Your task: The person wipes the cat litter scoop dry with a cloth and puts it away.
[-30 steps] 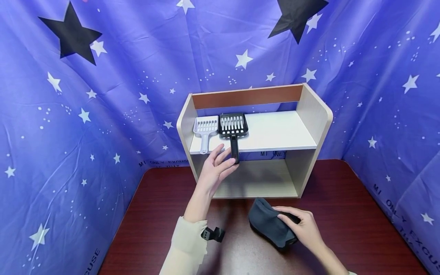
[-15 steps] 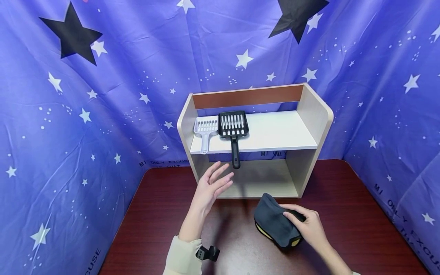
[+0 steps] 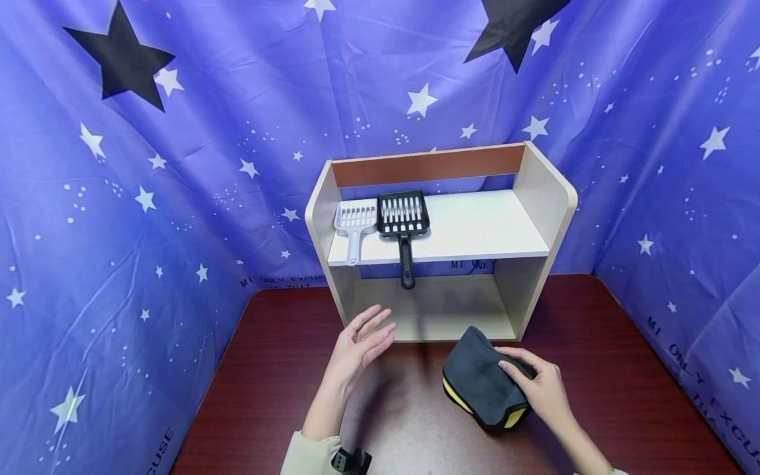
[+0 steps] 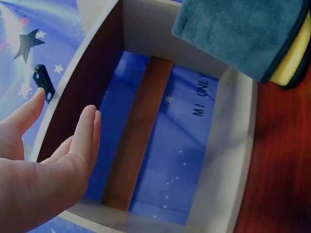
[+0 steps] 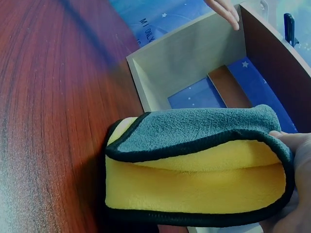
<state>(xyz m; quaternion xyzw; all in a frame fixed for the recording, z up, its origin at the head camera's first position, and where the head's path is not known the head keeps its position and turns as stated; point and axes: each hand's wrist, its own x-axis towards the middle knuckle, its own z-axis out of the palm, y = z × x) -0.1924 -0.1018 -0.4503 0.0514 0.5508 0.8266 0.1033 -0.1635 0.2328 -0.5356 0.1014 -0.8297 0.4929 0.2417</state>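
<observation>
A folded cloth [image 3: 483, 379], dark grey outside and yellow inside with black edging, is pinched by my right hand [image 3: 543, 389] above the table. The right wrist view shows the yellow inner side of the cloth [image 5: 194, 189] hanging in a fold. My left hand [image 3: 353, 356] hovers in front of the shelf unit, fingers fairly straight, holding nothing. On the upper board lies a black slotted scoop [image 3: 406, 227], its handle jutting past the front edge. Beside it on the left is a light grey slotted scoop [image 3: 354, 227].
The small wooden shelf unit [image 3: 549, 198] stands at the back of the dark red table [image 3: 267, 369]. Its upper board [image 3: 475, 227] is white, with a lower compartment [image 3: 445, 307] beneath. Blue star-printed curtain [image 3: 208, 165] surrounds the table at the back and sides.
My left hand has let go of the black scoop's handle and drawn back toward me. My right hand has shifted slightly right with the cloth, and its yellow edge now shows.
</observation>
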